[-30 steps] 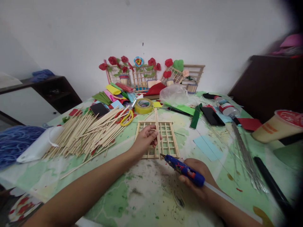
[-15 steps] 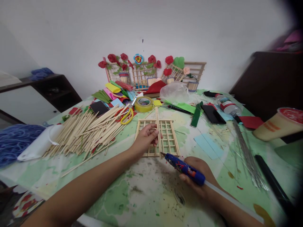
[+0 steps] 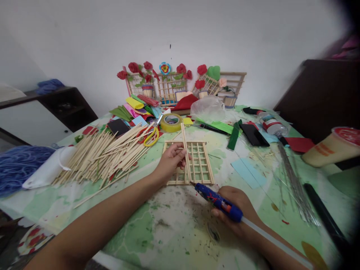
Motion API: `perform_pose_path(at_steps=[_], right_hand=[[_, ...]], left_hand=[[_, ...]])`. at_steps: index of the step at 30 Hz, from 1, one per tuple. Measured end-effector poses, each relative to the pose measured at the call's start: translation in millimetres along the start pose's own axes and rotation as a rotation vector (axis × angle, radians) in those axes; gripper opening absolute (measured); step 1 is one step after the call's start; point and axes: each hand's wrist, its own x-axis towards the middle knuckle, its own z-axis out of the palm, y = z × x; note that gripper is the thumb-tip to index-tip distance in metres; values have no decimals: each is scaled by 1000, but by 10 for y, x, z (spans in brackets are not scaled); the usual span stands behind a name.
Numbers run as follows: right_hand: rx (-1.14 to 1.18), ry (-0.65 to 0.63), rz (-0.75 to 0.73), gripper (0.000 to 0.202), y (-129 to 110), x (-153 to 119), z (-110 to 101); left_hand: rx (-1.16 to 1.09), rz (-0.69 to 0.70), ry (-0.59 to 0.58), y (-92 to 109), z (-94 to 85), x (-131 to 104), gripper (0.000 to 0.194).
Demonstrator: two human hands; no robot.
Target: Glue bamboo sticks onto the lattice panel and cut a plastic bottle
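My left hand (image 3: 174, 159) pinches a pair of thin wooden sticks (image 3: 184, 139) held side by side, their far ends leaning a little to the left. Beneath them on the table lies a lattice of glued wooden sticks (image 3: 200, 162), partly covered by my left hand. In my right hand (image 3: 237, 204) is a blue hot glue gun (image 3: 218, 201), with a long translucent glue stick (image 3: 275, 242) coming out of its back. The gun's nozzle is close to the near end of the sticks; whether it touches them I cannot tell.
Loose wooden sticks (image 3: 112, 153) are heaped at left, beside yellow-handled scissors (image 3: 152, 138) and a tape roll (image 3: 171, 122). A phone (image 3: 254, 135), wires (image 3: 295, 187), a bottle (image 3: 272, 124) and a drink cup (image 3: 329, 148) are at right. Flower-decorated lattices (image 3: 171, 86) lean against the wall.
The far ends of the held sticks have tipped slightly to the left. The glue gun's nozzle has shifted a little left, staying at their near end.
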Motion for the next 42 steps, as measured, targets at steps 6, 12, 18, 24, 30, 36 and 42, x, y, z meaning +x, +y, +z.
perform_pose_path(at_steps=[6,12,18,24,30,36,42], right_hand=[[18,15,-10,33,14,-5,-2],[6,9,-5,34,6,-1,-4],[-5,-22,9,34,-18,6,-9],[18,5,7,32,-14,-3,-24],[269,447,379,34,273,11,-183],[729,810,553,39,507,158,-201],[699,703,563,42,567,173,-139]], left_hand=[[-24,-42,-12,-30,18,-6,41],[-20,-32,-15,-34,4,8,39],[-28,10,-8,-1,-12,12,36],[-17,64,36,83,-100,85,34],[742,565,112,396,-482,163,28],[1365,883,-88,468,-646,-21,19],[1370,964,-250,253,-489,-193,19]])
